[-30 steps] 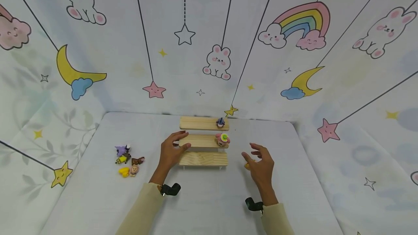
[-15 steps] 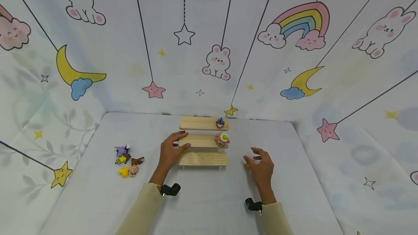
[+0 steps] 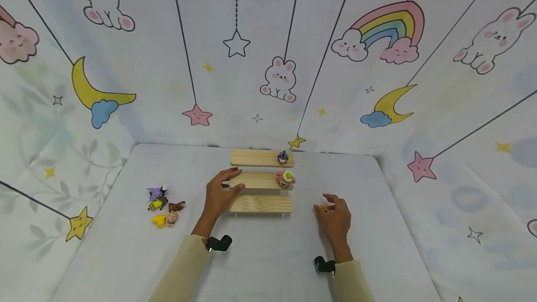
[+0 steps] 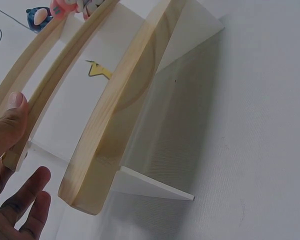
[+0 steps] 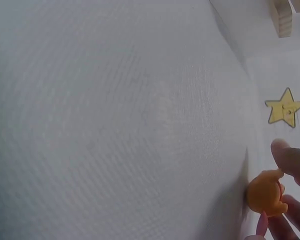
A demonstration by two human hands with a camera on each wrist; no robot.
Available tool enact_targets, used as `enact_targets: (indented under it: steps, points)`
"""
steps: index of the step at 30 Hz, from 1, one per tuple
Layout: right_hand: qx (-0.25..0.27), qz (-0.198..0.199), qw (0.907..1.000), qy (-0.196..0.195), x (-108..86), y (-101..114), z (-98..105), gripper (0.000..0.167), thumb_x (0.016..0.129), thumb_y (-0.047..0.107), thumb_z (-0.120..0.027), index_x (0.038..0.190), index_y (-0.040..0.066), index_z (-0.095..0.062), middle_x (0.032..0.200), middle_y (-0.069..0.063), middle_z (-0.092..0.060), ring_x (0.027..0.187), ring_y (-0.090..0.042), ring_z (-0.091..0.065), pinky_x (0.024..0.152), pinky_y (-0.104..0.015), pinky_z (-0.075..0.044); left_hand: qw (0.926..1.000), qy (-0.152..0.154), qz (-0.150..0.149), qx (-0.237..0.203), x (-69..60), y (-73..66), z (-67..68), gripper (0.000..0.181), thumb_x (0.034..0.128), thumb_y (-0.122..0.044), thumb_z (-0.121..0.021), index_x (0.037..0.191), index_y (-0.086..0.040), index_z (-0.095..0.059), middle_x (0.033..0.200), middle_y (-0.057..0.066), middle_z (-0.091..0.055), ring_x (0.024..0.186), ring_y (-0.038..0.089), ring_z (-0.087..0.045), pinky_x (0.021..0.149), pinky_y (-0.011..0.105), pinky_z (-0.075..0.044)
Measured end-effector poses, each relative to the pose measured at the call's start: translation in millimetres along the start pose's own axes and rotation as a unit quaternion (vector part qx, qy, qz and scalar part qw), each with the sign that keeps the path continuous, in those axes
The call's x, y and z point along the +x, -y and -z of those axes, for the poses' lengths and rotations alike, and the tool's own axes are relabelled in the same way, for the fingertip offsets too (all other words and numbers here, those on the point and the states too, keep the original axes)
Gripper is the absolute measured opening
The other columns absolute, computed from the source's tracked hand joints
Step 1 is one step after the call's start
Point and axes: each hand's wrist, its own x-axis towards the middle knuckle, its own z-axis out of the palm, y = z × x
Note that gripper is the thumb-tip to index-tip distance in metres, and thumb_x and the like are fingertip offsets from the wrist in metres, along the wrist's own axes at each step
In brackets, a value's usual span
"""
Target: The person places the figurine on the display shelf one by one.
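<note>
My left hand [image 3: 219,195] grips the left end of the middle board [image 3: 256,181] of a three-tier wooden shelf; in the left wrist view the thumb [image 4: 16,112] presses that board's edge. Right of the shelf, my right hand [image 3: 335,218] pinches a small orange figure [image 3: 324,208]. The right wrist view shows the orange figure [image 5: 265,194] between thumb and fingers, close to the white table. A pink figure with a green and white top [image 3: 286,179] stands on the middle board's right end, a dark blue figure [image 3: 283,156] on the top board [image 3: 251,158].
Left of the shelf several small figures lie in a group, among them a purple one [image 3: 156,193], a brown one [image 3: 177,206] and a yellow one [image 3: 159,220]. The lowest board [image 3: 261,204] bears nothing. Behind the table hangs a printed cloth [image 3: 235,83].
My right hand has closed its fingers around the orange figure, which stood beneath it before. My left hand has kept its place on the shelf.
</note>
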Motion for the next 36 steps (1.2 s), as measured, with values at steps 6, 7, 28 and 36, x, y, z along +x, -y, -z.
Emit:
enact_targets:
  steps: [6,7,28,36]
  points:
    - [0.000,-0.001,1.0000,-0.003,-0.5,1.2,5.2,0.043,0.083,0.018,-0.093,0.122,0.012,-0.075,0.117,-0.015,-0.072,0.098,-0.032,-0.071,0.076,-0.037,-0.050,1.0000,0.002,-0.001,0.001,0.4,1.3,0.7,0.049,0.0888,-0.027,-0.088,0.135,-0.018,-0.075,0.147,0.005,-0.067,0.135,0.028,-0.063,0.101,0.049,-0.056]
    - [0.000,-0.003,1.0000,-0.003,-0.7,2.1,7.0,0.042,0.084,0.018,-0.093,0.122,0.012,-0.076,0.117,-0.015,-0.072,0.097,-0.032,-0.071,0.075,-0.036,-0.049,1.0000,0.002,-0.001,0.000,0.4,1.3,0.7,0.049,0.0887,-0.027,-0.088,0.135,-0.018,-0.075,0.147,0.005,-0.067,0.136,0.027,-0.062,0.101,0.049,-0.056]
    - [0.022,-0.022,0.9983,0.050,-3.0,-3.1,15.2,0.047,0.082,0.005,-0.091,0.126,0.011,-0.076,0.122,-0.017,-0.070,0.094,-0.030,-0.072,0.072,-0.025,-0.051,0.9999,-0.001,-0.013,-0.007,0.1,1.6,1.0,0.050,0.0881,-0.023,-0.088,0.135,-0.014,-0.075,0.146,0.008,-0.067,0.133,0.031,-0.064,0.100,0.053,-0.056]
    - [-0.001,-0.019,0.9971,0.074,-6.1,-5.8,13.1,0.051,0.082,0.010,-0.093,0.130,0.012,-0.075,0.121,-0.016,-0.072,0.095,-0.028,-0.070,0.076,-0.028,-0.051,0.9999,-0.001,-0.014,-0.008,0.3,1.2,0.5,0.049,0.0886,-0.022,-0.088,0.135,-0.014,-0.075,0.146,0.008,-0.067,0.133,0.032,-0.064,0.100,0.053,-0.056]
